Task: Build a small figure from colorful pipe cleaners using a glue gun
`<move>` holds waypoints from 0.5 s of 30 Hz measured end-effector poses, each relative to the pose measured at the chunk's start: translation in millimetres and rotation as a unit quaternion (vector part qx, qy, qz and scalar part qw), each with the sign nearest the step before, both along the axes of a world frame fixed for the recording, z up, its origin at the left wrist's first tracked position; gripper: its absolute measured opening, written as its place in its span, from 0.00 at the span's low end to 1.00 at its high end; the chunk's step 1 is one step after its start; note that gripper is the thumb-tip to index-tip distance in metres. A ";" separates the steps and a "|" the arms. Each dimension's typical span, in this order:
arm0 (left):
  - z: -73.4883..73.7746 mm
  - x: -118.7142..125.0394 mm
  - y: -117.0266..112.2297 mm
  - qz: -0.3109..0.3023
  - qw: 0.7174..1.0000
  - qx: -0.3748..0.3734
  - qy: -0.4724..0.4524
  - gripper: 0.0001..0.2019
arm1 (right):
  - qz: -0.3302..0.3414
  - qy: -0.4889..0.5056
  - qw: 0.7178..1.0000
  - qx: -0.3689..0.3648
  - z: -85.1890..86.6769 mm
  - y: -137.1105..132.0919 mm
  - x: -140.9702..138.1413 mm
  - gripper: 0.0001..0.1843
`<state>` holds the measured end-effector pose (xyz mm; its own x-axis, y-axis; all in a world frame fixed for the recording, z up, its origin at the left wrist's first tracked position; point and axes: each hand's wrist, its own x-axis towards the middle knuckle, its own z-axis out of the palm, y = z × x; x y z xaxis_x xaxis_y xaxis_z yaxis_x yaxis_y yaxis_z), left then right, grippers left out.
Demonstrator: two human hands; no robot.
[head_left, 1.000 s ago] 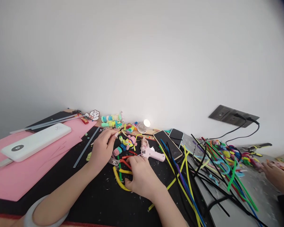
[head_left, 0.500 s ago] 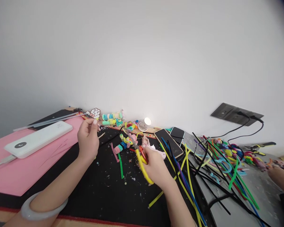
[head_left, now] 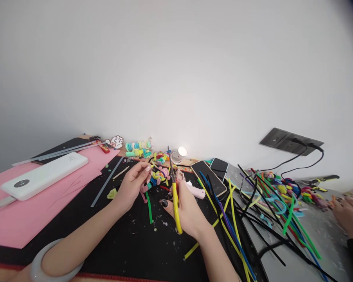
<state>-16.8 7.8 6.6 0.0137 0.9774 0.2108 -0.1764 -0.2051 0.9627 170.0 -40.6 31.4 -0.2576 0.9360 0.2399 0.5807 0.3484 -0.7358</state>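
Observation:
In my right hand [head_left: 188,209] I hold yellow-handled scissors [head_left: 176,207], their blades pointing up toward the wall and looking closed or nearly so. My left hand [head_left: 135,182] is closed in a pinch left of the blades; what its fingertips hold is too small to make out. Just beyond those fingertips lies a colourful pipe-cleaner figure [head_left: 162,174], partly hidden by the hand. A green pipe cleaner [head_left: 149,207] stretches down from it over the black mat [head_left: 129,243]. Right of the scissors lies a pale pink tool [head_left: 197,191], partly covered by my right hand.
Two phones, a black-screened one [head_left: 209,178] and a smaller one [head_left: 219,169], lie right of centre. Loose pipe cleaners [head_left: 233,219] spread to the right. A white power bank [head_left: 44,176] rests on pink sheets [head_left: 15,223]. Another person's hand [head_left: 348,213] is at far right.
My left hand has moved right, toward the scissors, uncovering a translucent stick and a yellow piece. The scissors have swung from leaning left to nearly upright; my right thumb now shows off the handle.

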 end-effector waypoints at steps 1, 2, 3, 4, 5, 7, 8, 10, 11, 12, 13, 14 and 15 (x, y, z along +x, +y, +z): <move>0.6 1.3 -0.9 -0.011 1.000 -0.011 -0.019 0.10 | -0.003 -0.016 1.000 0.000 0.0 -1.0 -0.7 0.16; 1.6 2.5 -1.8 -0.018 0.999 -0.021 -0.036 0.10 | -0.007 -0.032 0.999 -0.002 -0.1 -1.8 -1.5 0.14; 2.9 3.5 -2.8 -0.023 0.998 -0.030 -0.052 0.10 | -0.015 -0.049 0.999 -0.005 -0.1 -2.3 -2.5 0.13; 4.3 4.3 -3.8 -0.026 0.997 -0.038 -0.068 0.11 | -0.024 -0.068 0.997 -0.009 -0.1 -2.7 -3.6 0.12; 5.9 5.0 -4.8 -0.028 0.995 -0.046 -0.081 0.11 | -0.034 -0.088 0.995 -0.014 -0.1 -3.0 -4.8 0.12; 8.6 6.0 -6.4 -0.030 0.993 -0.054 -0.098 0.11 | -0.053 -0.124 0.991 -0.024 0.0 -3.4 -7.4 0.13; 9.6 6.4 -6.9 -0.032 0.993 -0.055 -0.103 0.12 | -0.058 -0.138 0.988 -0.029 0.2 -3.5 -8.5 0.14; 10.1 6.9 -7.4 -0.037 0.992 -0.053 -0.110 0.12 | -0.064 -0.156 0.985 -0.040 0.5 -3.6 -10.5 0.15; 9.7 7.0 -7.3 -0.041 0.991 -0.052 -0.113 0.12 | -0.065 -0.159 0.984 -0.043 0.5 -3.6 -11.2 0.15; 8.8 7.1 -7.0 -0.045 0.991 -0.051 -0.117 0.12 | -0.064 -0.161 0.984 -0.045 0.4 -3.4 -11.8 0.16; 7.7 7.1 -6.6 -0.048 0.990 -0.049 -0.121 0.12 | -0.062 -0.161 0.984 -0.045 0.0 -3.2 -12.2 0.16; 6.5 7.0 -6.2 -0.051 0.990 -0.047 -0.124 0.12 | -0.060 -0.160 0.984 -0.044 -0.6 -3.1 -12.5 0.16; 5.2 6.8 -5.8 -0.054 0.990 -0.045 -0.126 0.12 | -0.058 -0.158 0.985 -0.042 -1.2 -2.9 -12.7 0.16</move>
